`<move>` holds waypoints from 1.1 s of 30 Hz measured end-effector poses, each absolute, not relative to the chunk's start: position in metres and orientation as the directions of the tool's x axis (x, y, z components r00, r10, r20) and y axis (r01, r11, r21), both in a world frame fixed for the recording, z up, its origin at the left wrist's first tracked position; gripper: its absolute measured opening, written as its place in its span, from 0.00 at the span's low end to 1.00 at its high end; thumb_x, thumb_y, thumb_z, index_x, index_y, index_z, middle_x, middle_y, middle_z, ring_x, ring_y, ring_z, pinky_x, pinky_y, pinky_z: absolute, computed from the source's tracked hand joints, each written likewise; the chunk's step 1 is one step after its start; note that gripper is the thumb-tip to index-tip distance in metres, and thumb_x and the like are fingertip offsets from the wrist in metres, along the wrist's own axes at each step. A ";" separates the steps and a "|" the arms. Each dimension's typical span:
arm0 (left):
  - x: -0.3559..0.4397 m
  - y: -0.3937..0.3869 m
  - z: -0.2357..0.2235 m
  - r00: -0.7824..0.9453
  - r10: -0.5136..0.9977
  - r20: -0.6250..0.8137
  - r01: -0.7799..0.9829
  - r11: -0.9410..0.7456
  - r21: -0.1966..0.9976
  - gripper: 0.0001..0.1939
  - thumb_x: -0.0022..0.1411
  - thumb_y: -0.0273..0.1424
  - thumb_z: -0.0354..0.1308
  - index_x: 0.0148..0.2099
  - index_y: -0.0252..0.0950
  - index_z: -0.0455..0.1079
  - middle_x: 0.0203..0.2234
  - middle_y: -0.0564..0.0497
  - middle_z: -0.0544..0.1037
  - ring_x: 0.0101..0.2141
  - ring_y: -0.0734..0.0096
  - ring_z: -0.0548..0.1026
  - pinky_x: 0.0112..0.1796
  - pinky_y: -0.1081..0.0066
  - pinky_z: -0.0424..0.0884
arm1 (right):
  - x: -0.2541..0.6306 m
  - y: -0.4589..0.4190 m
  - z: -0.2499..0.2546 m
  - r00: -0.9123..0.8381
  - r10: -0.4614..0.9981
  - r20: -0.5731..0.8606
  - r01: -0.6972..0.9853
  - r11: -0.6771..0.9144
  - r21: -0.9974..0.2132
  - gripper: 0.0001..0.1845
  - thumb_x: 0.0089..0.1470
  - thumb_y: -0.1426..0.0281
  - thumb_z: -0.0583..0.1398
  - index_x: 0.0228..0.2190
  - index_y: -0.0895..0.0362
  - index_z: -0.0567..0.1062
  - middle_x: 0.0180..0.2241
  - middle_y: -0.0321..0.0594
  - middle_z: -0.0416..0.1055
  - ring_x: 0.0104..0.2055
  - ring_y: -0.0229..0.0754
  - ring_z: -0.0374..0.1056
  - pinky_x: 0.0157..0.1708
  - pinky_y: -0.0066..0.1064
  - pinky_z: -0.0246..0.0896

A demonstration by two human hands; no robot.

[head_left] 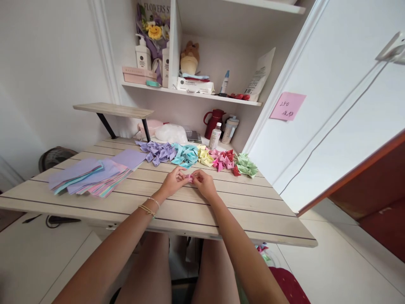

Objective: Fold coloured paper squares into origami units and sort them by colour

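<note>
A small piece of folded pink paper (190, 178) is pinched between my two hands, just above the middle of the slatted desk (190, 207). My left hand (174, 181) grips its left side with the fingertips, and my right hand (203, 182) holds the right side. Fingers partly cover the paper, so its full shape is hidden. Behind the hands runs a row of folded paper pieces: purple (156, 152), blue (186, 155), yellow (205, 156), pink (221, 159) and green (247, 164). A few red pieces (236, 171) lie between the pink and green ones.
Fanned stacks of coloured paper sheets (95, 175) cover the desk's left part. A small raised shelf (114, 109) stands at the back left. Behind the row are a white-capped bottle (215, 136), a red jug (214, 122) and a tumbler (230, 130).
</note>
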State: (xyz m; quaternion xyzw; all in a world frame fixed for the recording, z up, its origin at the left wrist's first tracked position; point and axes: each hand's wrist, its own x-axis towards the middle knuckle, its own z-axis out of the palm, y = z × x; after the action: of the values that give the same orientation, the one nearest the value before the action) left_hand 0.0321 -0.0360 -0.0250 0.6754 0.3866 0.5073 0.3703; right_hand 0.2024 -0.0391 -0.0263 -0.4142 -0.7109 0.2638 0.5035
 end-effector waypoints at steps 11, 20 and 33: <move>0.033 -0.037 -0.022 0.265 0.953 0.148 -0.154 -0.109 0.982 0.19 0.44 0.37 0.67 0.35 0.29 0.71 0.28 0.44 0.79 0.31 0.68 0.77 0.37 0.66 0.72 | 0.200 -0.040 -0.027 -0.128 0.827 0.548 0.282 0.560 -0.779 0.03 0.45 0.69 0.58 0.25 0.55 0.67 0.28 0.37 0.74 0.32 0.40 0.71 0.33 0.32 0.67; 0.032 -0.036 -0.018 0.273 0.958 0.091 -0.173 -0.044 0.984 0.20 0.44 0.37 0.67 0.37 0.29 0.71 0.32 0.42 0.79 0.34 0.66 0.77 0.42 0.64 0.71 | 0.200 -0.043 -0.024 -0.163 0.781 0.603 0.304 0.621 -0.723 0.03 0.46 0.70 0.58 0.24 0.56 0.70 0.31 0.40 0.74 0.33 0.40 0.70 0.34 0.32 0.67; 0.031 -0.037 -0.024 0.240 0.943 0.229 0.023 -0.242 0.970 0.23 0.36 0.30 0.70 0.37 0.32 0.69 0.24 0.50 0.77 0.26 0.70 0.76 0.33 0.69 0.72 | 0.200 -0.041 -0.025 -0.288 0.898 0.334 0.140 0.384 -0.913 0.12 0.46 0.66 0.59 0.35 0.57 0.75 0.31 0.40 0.76 0.31 0.40 0.71 0.32 0.31 0.67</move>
State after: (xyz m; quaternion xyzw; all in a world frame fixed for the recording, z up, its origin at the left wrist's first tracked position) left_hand 0.0306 -0.0372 -0.0243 0.6249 0.3867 0.4799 0.4792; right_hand 0.1998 -0.0409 -0.0248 -0.3756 -0.6907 0.4084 0.4638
